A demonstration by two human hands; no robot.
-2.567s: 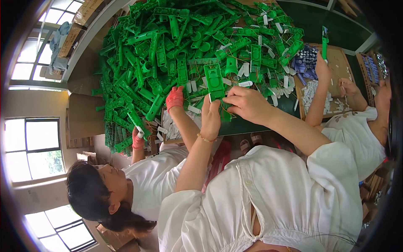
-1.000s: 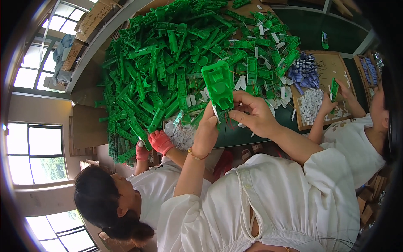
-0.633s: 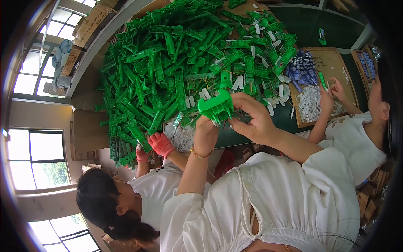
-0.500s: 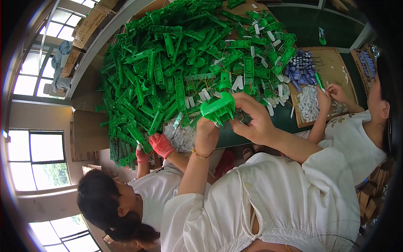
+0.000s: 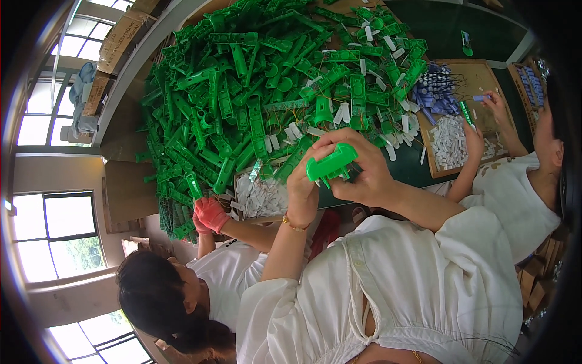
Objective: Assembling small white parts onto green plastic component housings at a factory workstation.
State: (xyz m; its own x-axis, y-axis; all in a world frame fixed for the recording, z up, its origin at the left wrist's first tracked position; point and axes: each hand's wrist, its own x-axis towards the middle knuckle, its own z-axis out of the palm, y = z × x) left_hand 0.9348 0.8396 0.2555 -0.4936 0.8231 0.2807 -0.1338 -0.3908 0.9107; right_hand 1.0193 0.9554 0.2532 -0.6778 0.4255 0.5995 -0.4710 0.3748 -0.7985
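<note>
One big heap of green parts [image 5: 242, 91] fills the L & ctr of the table [image 5: 412, 162]. Co-worker to my L [image 5: 233, 273] has red gloves [image 5: 211, 215] at the heap's edge; co-worker to my R [image 5: 506, 191] has a slim green pc. [image 5: 465, 114] in one hand, nr. a tray [image 5: 479, 76] w/ white bits [image 5: 448, 142] & purple pcs. [image 5: 436, 97]. More white pcs. [image 5: 260, 197] lie L of me. My L hand [image 5: 303, 182] & R hand [image 5: 367, 173] are both closed on a green housing [image 5: 332, 162], some fingertips hidden. It's held up end-on, btwn me & the heap. Bead bracelet [image 5: 296, 225] on L wrist.
</note>
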